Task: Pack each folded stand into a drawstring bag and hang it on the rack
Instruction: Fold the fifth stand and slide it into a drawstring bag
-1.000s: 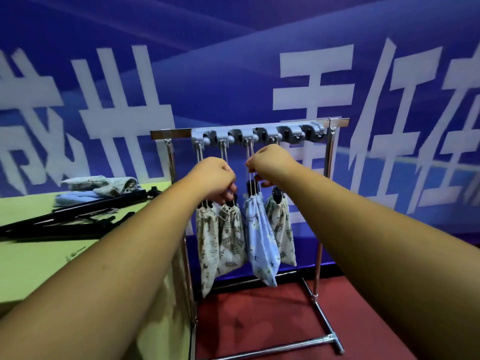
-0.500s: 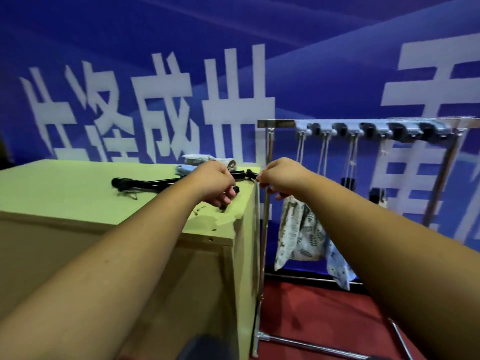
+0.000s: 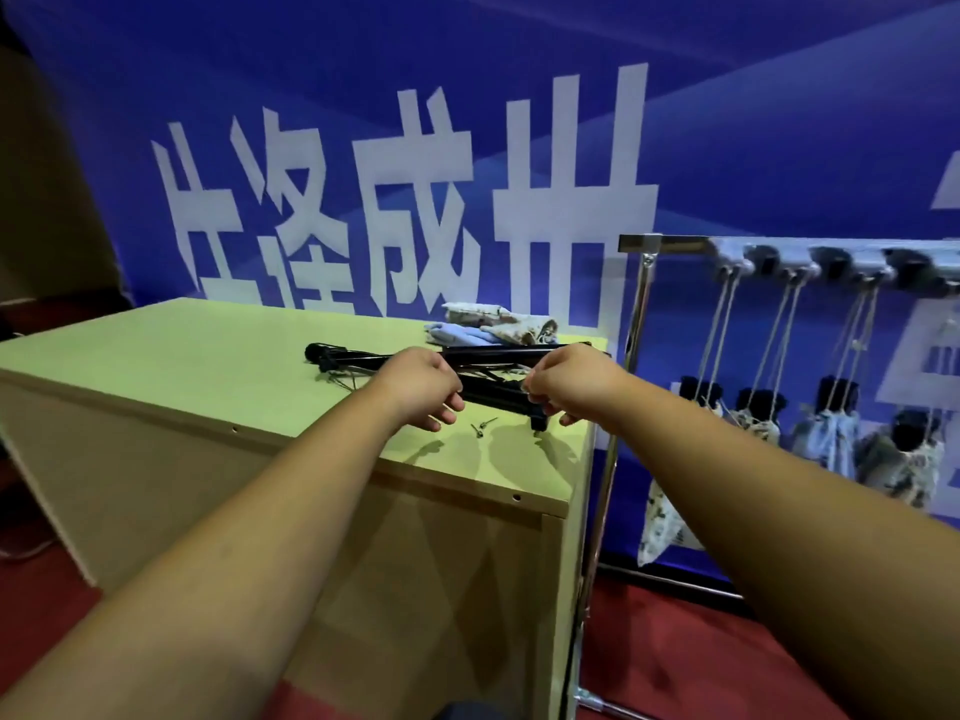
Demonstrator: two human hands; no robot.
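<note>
The folded black stands (image 3: pixel 493 374) are being reached for on the green tabletop (image 3: pixel 182 350), lying just beyond and partly under both hands. The left hand (image 3: pixel 418 387) is being held loosely curled above the near end of the stands, its fingers part-open and nothing gripped. The right hand (image 3: pixel 569 381), just to its right, is being held with fingertips drawn together; whether anything is being pinched cannot be told. A second ago both hands were being worked among the strings at the rack (image 3: pixel 675 242); they are now being carried back over the table, suggesting that another hanging is being counted as done and the next stand is being taken up. Beyond the hands, spare drawstring bags (image 3: pixel 498 324) are being kept in a small pile. Well to the right of the right hand, four filled bags (image 3: pixel 826 439) are being left hanging by their cords.
</note>
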